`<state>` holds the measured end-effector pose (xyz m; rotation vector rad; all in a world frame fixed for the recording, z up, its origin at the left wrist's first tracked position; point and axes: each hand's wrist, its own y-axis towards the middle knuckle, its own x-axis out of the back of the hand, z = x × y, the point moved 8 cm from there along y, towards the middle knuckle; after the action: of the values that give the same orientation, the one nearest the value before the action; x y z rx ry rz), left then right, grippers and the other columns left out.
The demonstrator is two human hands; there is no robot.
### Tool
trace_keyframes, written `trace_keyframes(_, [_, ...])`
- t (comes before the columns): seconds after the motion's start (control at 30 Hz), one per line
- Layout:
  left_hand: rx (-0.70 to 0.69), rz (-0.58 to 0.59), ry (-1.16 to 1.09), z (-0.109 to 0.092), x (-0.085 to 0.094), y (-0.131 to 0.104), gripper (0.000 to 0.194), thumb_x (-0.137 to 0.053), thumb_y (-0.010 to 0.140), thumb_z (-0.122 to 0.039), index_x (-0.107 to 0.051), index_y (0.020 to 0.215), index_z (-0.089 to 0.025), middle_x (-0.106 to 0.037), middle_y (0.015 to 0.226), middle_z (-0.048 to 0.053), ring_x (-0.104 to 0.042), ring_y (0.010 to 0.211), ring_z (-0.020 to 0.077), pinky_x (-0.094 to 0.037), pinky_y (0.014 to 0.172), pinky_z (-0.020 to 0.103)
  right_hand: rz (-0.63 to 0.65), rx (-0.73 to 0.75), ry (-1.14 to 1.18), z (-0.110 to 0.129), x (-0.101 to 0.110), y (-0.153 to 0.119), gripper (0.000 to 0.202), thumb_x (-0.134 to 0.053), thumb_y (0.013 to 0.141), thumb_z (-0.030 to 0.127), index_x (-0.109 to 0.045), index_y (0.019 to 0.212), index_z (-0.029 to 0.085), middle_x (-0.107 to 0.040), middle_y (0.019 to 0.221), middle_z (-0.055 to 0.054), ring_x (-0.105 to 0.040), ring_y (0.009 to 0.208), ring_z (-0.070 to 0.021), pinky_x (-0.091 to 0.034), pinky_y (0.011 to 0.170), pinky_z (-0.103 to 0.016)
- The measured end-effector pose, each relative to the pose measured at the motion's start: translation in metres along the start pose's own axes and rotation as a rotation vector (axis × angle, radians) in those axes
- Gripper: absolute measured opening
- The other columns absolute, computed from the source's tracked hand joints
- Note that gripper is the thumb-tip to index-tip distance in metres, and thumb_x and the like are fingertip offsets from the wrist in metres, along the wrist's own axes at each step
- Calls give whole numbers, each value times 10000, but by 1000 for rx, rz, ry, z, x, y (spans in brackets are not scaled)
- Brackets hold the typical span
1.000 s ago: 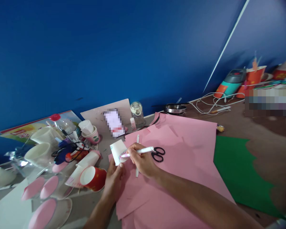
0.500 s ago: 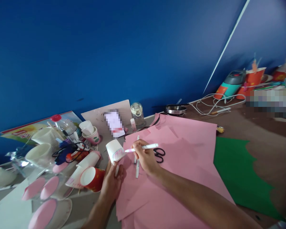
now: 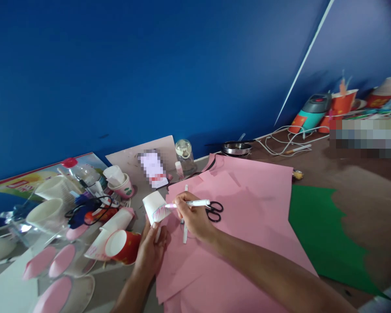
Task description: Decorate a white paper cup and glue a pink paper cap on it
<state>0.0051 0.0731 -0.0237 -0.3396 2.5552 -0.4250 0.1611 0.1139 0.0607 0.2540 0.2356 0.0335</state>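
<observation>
My left hand (image 3: 152,243) grips a white paper cup (image 3: 154,203) by its lower side, tilted above the edge of the pink paper (image 3: 247,243). Pink strokes and a bluish line mark the cup's lower part. In my right hand (image 3: 192,217) is a white marker (image 3: 195,203) with a pink band, its tip at the cup's marked side. Black-handled scissors (image 3: 215,211) lie on the pink paper just right of that hand, their blades hidden. Another slim white marker (image 3: 185,233) rests on the paper beneath the right hand.
Left of my hands stand a red paper cup (image 3: 126,246), white cups (image 3: 45,215) and pink-topped cups (image 3: 54,295). A phone (image 3: 154,167) leans at the back beside a glass jar (image 3: 184,154). Green paper (image 3: 322,234) lies right; white cable (image 3: 269,148) crosses the back.
The marker has shifted slightly left against the cup, and more of the pink strokes show. The whole view has drifted a little, so things appear further left.
</observation>
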Motion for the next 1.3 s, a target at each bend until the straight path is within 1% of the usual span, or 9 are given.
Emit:
trace_keyframes(0.17, [-58,90,-8,-4,-7,-1,320,-837,687,-362,-609,855,-213,-509,689,-73,-425,527,60,-414,530,210,14,7,-41,1,-2,-2,266,-511,914,393,-524,717,215,-447,551,54,-402,519,-117,-330,524,-257])
trace_keyframes(0.33, [-47,73,6,-3,-4,0,333,-843,672,-369,-631,881,-218,-542,733,-62,-444,543,62,-427,543,216,14,-4,-47,0,-2,-3,265,-510,916,398,-534,723,218,-458,550,52,-394,517,-117,-320,509,-254])
trace_keyframes(0.5, [-15,61,-2,-1,-3,0,340,-853,656,-368,-620,854,-218,-492,655,-80,-440,536,66,-425,553,214,-1,-19,-30,-3,-1,0,256,-510,902,377,-518,700,220,-437,526,57,-388,508,-118,-309,498,-251])
trace_keyframes(0.63, [-9,46,-25,0,0,2,339,-852,658,-361,-601,834,-216,-503,662,-78,-453,543,70,-419,557,216,-32,-32,-15,-7,3,2,267,-523,887,363,-499,663,219,-416,523,63,-378,503,-114,-302,503,-253])
trace_keyframes(0.73, [-23,91,-12,0,-3,2,322,-838,682,-379,-592,807,-212,-456,619,-85,-415,517,70,-393,526,209,-41,-9,-2,-6,4,2,281,-525,891,374,-498,660,218,-409,526,64,-381,508,-115,-312,518,-256])
trace_keyframes(0.83, [-61,150,25,-3,-9,0,293,-809,722,-391,-597,809,-208,-420,592,-87,-364,489,69,-369,495,206,-5,2,20,-3,2,-1,276,-520,904,403,-521,700,216,-420,531,61,-384,508,-118,-315,517,-256])
trace_keyframes(1.0, [-76,103,43,-6,-8,-2,327,-824,701,-358,-628,921,-215,-541,701,-56,-435,538,75,-424,544,214,69,-11,-11,-1,-5,-5,284,-523,915,426,-534,732,209,-461,567,55,-375,515,-109,-313,519,-247])
trace_keyframes(1.2, [-60,53,72,-5,-3,-2,412,-846,659,-361,-648,993,-223,-569,737,-49,-490,573,82,-429,543,207,70,-14,-41,-1,-6,-6,274,-520,912,406,-526,718,214,-465,562,49,-393,522,-115,-305,502,-246])
trace_keyframes(1.3, [-56,72,49,-4,-3,-1,397,-846,666,-366,-649,981,-229,-542,710,-63,-468,548,69,-429,540,206,47,-19,-50,-1,-5,-5,264,-521,906,388,-530,708,215,-456,553,53,-391,519,-114,-305,500,-243])
